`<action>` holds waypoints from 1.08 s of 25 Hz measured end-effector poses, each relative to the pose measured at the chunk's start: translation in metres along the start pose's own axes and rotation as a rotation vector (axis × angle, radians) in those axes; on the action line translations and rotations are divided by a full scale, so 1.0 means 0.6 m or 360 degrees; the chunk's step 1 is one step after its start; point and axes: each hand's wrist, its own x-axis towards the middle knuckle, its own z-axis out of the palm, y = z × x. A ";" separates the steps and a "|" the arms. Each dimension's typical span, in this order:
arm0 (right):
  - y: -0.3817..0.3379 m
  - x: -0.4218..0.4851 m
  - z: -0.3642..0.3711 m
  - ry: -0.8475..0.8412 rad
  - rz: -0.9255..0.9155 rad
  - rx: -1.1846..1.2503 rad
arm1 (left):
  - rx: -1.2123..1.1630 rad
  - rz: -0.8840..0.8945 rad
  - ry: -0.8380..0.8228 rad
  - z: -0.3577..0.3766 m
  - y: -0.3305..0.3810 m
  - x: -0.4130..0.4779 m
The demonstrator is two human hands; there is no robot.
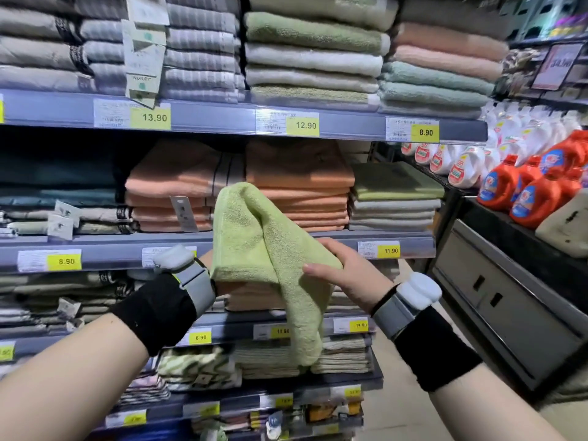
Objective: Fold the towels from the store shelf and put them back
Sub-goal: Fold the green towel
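A light green towel (pixel 254 237) hangs in the air in front of the store shelf (pixel 222 119), partly folded, with one end drooping down to the lower shelves. My right hand (pixel 346 275) grips its right edge, thumb on top of the cloth. My left hand (pixel 208 259) is almost wholly hidden behind the towel; only the wrist with its grey band shows, at the towel's left lower corner. Behind the towel, stacks of folded orange towels (pixel 302 192) lie on the middle shelf. A short stack with a green towel on top (pixel 394 183) lies to their right.
Shelves above and below are packed with folded grey, green, cream and pink towels. Yellow price tags line the shelf edges. On the right, a dark counter (pixel 509 281) carries orange and white detergent bottles (pixel 534 186). A strip of floor runs between shelf and counter.
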 end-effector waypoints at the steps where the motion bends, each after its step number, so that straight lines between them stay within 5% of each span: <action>1: -0.004 0.002 0.012 0.0071 -0.0068 -0.0129 | -0.0022 -0.0128 0.0114 -0.028 -0.006 0.009; 4: -0.003 0.014 0.021 0.0284 -0.0277 -0.0448 | -0.0029 -0.0111 0.0401 -0.013 -0.005 -0.003; 10: -0.026 0.012 0.009 0.0179 -0.0453 -0.0446 | -0.0023 0.0000 -0.0060 0.039 0.054 -0.060; 20: -0.023 0.012 -0.032 0.0140 -0.0357 -0.0719 | 0.1750 0.0133 0.0278 -0.020 0.063 -0.054; 24: -0.014 0.011 -0.035 0.0128 -0.0405 -0.0792 | 0.1674 -0.0050 -0.0008 -0.014 0.066 -0.069; 27: -0.014 0.014 -0.013 0.0048 -0.0508 -0.0739 | 0.0933 -0.0196 0.0105 0.010 0.047 -0.058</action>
